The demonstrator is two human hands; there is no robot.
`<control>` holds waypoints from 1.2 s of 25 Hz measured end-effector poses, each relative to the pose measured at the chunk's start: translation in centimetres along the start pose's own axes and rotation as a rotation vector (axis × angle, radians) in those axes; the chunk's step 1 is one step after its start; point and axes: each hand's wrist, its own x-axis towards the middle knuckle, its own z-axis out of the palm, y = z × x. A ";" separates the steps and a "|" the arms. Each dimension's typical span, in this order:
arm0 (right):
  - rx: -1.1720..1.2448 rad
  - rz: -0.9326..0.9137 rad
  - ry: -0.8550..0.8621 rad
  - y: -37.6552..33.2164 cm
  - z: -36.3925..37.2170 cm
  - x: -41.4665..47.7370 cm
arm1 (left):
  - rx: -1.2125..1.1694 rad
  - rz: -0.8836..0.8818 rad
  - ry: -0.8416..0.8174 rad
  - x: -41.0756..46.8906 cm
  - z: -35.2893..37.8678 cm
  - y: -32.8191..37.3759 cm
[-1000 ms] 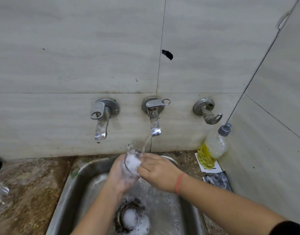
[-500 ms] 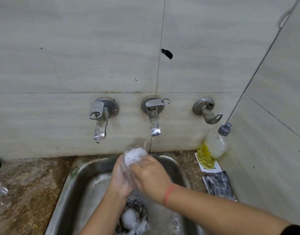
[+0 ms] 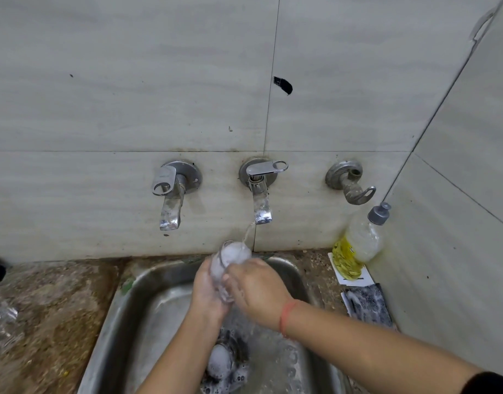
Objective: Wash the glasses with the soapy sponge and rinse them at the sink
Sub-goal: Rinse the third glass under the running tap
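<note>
- The sink (image 3: 122,302) lies below both hands, hard steel, with foam (image 3: 220,362) heaped over its drain. In my judgement a glass dropped here would strike metal and could chip or crack.
- The middle tap (image 3: 261,194) is running, and its thin stream (image 3: 248,233) lands at the mouth of the glass. If the mouth drifts off the stream, suds would likely stay inside.
- The left hand (image 3: 207,294) grips the lower body of the glass from the left, fingers wrapped round it.
- The right hand (image 3: 258,291), a red thread at its wrist, closes on the glass from the right with fingers curled across its side. Whether it is steadying or rubbing cannot be told.
- The glass (image 3: 230,257) sits between the two hands over the basin, tilted with its mouth up toward the tap. Its rim shows above the fingers and white suds show inside. Wet, soapy skin on smooth glass is the likeliest cause of a slip.
</note>
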 end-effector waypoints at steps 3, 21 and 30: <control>-0.211 -0.395 0.003 2.3 -0.3 -1.1 | 0.127 -0.166 -0.060 -0.7 -0.3 1.0; 0.029 0.070 0.028 -1.0 1.1 -0.5 | 0.020 0.094 0.009 0.2 -1.1 -0.5; 0.000 0.110 0.134 -2.0 1.0 0.5 | -0.015 0.114 -0.046 -0.6 0.1 -0.6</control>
